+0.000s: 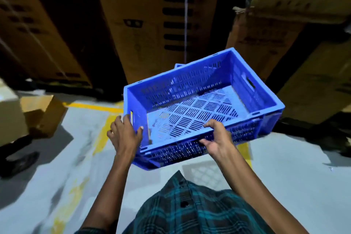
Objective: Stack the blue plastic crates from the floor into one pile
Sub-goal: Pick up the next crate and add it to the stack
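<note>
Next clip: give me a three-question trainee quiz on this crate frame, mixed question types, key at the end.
1. True or false: the blue crate held in the air has goods inside.
2. Multiple choice: where does the left hand grip? A) the short end wall at the near-left corner B) the far long wall C) underneath the base
3. Fill in: the right hand grips the crate's near long ____.

Key
1. False; its slotted base is bare.
2. A.
3. Rim (wall). A corner of a second crate shows behind the held one.
</note>
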{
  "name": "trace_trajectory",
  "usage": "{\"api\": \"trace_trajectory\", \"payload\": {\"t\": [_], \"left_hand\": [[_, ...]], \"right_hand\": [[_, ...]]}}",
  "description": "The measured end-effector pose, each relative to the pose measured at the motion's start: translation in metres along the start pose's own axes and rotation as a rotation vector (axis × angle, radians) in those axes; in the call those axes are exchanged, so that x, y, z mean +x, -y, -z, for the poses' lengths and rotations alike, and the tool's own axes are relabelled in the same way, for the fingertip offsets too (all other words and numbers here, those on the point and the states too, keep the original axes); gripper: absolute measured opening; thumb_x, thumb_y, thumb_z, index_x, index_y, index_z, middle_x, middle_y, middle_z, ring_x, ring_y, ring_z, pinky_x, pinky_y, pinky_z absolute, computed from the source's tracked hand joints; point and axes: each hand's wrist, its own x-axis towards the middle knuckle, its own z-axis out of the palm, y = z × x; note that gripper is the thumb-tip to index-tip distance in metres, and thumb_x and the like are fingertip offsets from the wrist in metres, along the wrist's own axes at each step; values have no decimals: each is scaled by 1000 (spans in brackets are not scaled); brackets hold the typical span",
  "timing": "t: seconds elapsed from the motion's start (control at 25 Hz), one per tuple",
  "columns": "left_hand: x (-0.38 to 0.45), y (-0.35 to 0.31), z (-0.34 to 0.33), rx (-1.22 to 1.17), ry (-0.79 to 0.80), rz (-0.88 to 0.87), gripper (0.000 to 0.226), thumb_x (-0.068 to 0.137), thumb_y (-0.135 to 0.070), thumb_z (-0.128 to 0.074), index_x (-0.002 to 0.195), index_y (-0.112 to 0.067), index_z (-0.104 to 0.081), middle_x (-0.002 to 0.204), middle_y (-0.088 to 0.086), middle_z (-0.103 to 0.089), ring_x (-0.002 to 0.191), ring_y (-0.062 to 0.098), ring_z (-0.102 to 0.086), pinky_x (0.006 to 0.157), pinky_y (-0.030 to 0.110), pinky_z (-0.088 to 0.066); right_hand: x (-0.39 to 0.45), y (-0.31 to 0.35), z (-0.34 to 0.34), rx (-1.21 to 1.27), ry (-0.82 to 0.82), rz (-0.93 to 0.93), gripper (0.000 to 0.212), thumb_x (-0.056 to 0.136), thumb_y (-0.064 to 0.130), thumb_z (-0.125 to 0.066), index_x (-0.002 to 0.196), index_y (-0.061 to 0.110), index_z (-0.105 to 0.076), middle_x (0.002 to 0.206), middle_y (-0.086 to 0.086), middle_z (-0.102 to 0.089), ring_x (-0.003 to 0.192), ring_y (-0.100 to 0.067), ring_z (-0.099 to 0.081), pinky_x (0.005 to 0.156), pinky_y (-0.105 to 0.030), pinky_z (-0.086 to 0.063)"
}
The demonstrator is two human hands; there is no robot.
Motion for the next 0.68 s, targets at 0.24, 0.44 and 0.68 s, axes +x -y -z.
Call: {"api": "trace_trajectory", "payload": {"t": [0.24,0.44,0.68], "left_hand": [[63,-4,-16,-402,455,153,60,83,-46,-68,127,-10,-50,115,20,-66,102,41,-65,86,46,-53],[64,-42,-32,-691,537,115,24,93,-30,-63,86,-7,-63,76,14,-65,62,22,-57,57,31,-46],[66,-101,-36,-715,447,57,31,94,-16,-60,64,-18,-50,57,0,-49,50,16,-46,48,25,-36]], "right_hand": [[-21,-16,19,218,-125,32,87,35,9,-61,121,-2,-55,113,-18,-59,101,-34,-60,55,-42,-55],[-11,-12,38,328,-159,43,52,45,8,-56,97,12,-54,90,-13,-54,85,-29,-55,56,-38,-52],[20,25,61,373,-48,68,24,45,12,-54,69,14,-50,82,-10,-55,78,-31,-54,67,-36,-43]]}}
